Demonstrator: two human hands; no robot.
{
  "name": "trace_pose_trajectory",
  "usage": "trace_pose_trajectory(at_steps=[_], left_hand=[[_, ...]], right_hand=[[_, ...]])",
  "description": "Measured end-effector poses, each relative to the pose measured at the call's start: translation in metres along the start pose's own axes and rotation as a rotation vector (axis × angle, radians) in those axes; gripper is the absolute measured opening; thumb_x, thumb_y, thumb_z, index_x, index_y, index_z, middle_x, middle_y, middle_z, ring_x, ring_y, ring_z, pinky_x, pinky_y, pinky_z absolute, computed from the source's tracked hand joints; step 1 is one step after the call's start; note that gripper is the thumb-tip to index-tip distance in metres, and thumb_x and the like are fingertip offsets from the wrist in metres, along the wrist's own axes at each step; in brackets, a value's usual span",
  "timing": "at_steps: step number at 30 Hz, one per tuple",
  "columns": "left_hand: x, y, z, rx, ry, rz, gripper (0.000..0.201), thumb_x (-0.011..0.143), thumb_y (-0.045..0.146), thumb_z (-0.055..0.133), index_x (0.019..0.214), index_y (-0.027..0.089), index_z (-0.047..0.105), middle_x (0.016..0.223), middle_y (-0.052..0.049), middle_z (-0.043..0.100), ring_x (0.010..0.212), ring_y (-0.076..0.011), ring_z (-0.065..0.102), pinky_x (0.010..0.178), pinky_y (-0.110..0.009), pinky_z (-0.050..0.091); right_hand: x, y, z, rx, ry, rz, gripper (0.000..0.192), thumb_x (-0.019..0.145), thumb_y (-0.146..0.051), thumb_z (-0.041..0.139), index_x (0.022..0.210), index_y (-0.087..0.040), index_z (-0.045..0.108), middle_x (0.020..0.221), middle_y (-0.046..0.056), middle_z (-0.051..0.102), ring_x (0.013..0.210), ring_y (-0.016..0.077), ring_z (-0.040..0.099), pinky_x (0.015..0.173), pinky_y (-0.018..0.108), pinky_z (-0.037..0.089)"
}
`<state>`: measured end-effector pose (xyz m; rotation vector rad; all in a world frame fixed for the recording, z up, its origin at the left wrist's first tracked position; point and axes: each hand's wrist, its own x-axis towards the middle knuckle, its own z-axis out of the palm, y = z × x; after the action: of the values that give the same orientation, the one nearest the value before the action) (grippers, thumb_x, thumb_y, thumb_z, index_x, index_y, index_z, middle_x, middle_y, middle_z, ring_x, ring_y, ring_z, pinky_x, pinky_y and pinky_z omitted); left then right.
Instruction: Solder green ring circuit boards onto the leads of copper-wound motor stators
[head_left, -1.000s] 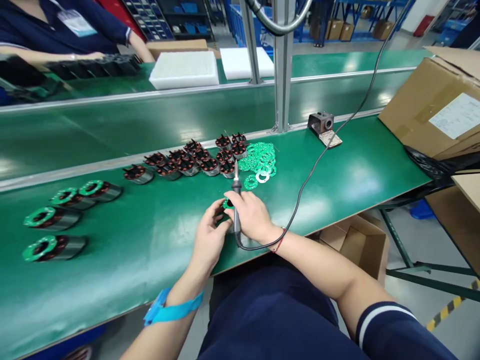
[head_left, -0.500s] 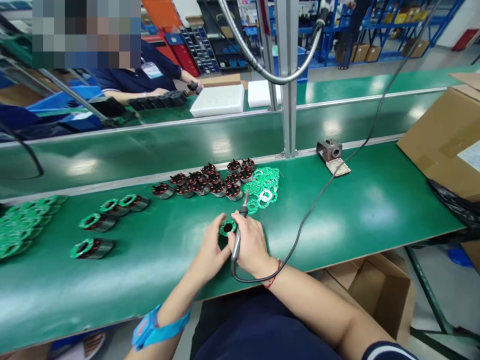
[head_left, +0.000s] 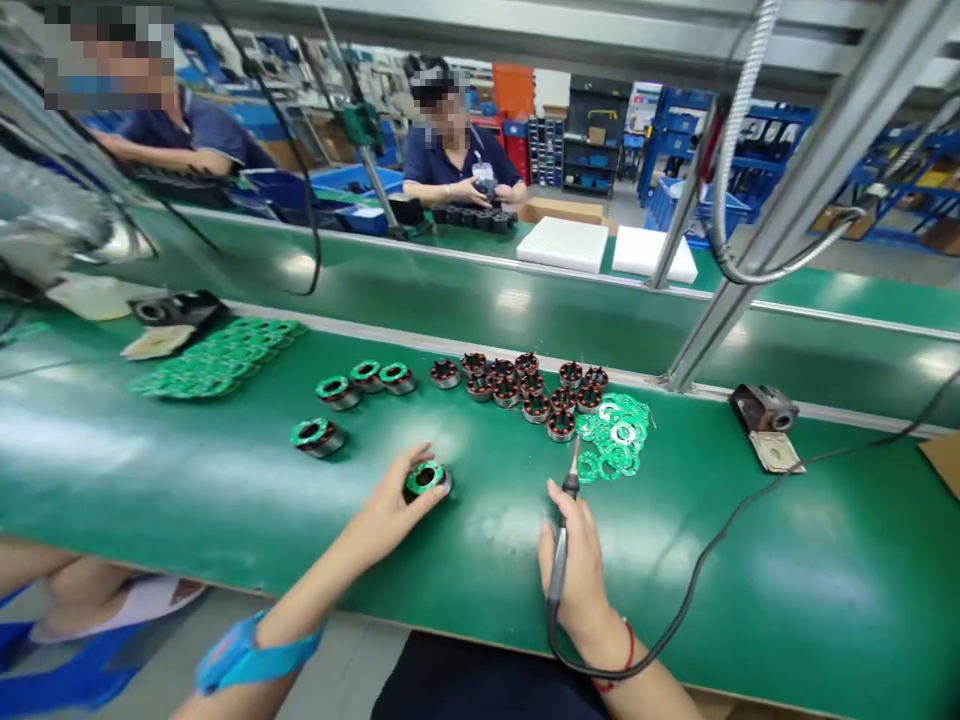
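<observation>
Green bench, conveyor lines, left hand gripping stator

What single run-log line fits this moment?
left hand: holds green-topped coil part on bench | right hand: grips soldering iron, tip raised | nearby: green rings

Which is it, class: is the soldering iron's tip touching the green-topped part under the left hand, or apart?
Apart. The head view shows bare green table between the soldering iron in the right hand and the part at the left hand.
</observation>
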<state>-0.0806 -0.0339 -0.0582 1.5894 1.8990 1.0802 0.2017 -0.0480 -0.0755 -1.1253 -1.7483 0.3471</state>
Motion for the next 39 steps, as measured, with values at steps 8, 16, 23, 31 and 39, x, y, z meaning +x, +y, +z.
trace_pose_trajectory(at_steps=[8,16,23,31,39], left_hand=[[0.004,-0.01,-0.029,-0.3,0.0,-0.354,0.048,0.076,0.066,0.069,0.093,0.022,0.075,0.088,-0.008,0.077,0.076,-0.0247,0.066,0.064,-0.033,0.054],[0.015,0.02,-0.038,-0.312,-0.193,-0.434,0.035,0.067,0.058,0.065,0.068,0.024,0.063,0.057,0.001,0.055,0.053,-0.0164,0.046,0.053,-0.029,0.039],[0.016,0.033,-0.039,-0.19,-0.191,-0.471,0.03,0.069,0.052,0.056,0.066,0.023,0.059,0.055,0.004,0.046,0.052,-0.0128,0.034,0.053,-0.027,0.026],[0.022,0.021,-0.036,-0.281,-0.196,-0.5,0.027,0.069,0.049,0.06,0.065,0.022,0.06,0.054,0.002,0.046,0.054,-0.0139,0.038,0.05,-0.027,0.032],[-0.005,0.018,-0.028,-0.036,-0.004,-0.145,0.061,0.074,0.06,0.071,0.123,0.024,0.062,0.128,-0.013,0.066,0.114,-0.033,0.06,0.097,-0.047,0.052]], right_hand=[[0.01,0.006,-0.011,-0.098,-0.032,-0.027,0.042,0.096,-0.013,0.053,0.137,-0.024,0.058,0.125,0.011,0.077,0.115,0.0248,0.075,0.092,0.045,0.067],[0.015,0.005,-0.016,-0.086,-0.063,-0.072,0.039,0.096,-0.01,0.054,0.133,-0.025,0.054,0.125,0.014,0.077,0.117,0.0246,0.074,0.092,0.046,0.065],[0.017,0.003,-0.016,-0.067,-0.099,-0.033,0.036,0.097,-0.013,0.053,0.131,-0.024,0.055,0.123,0.013,0.077,0.112,0.0243,0.075,0.09,0.045,0.065],[0.012,0.002,-0.018,0.002,-0.137,-0.069,0.044,0.097,-0.011,0.051,0.138,-0.026,0.053,0.125,0.013,0.077,0.115,0.0255,0.074,0.09,0.046,0.065],[0.012,-0.002,-0.021,0.061,-0.101,-0.093,0.045,0.096,-0.009,0.052,0.138,-0.025,0.055,0.125,0.011,0.077,0.116,0.0249,0.074,0.091,0.045,0.066]])
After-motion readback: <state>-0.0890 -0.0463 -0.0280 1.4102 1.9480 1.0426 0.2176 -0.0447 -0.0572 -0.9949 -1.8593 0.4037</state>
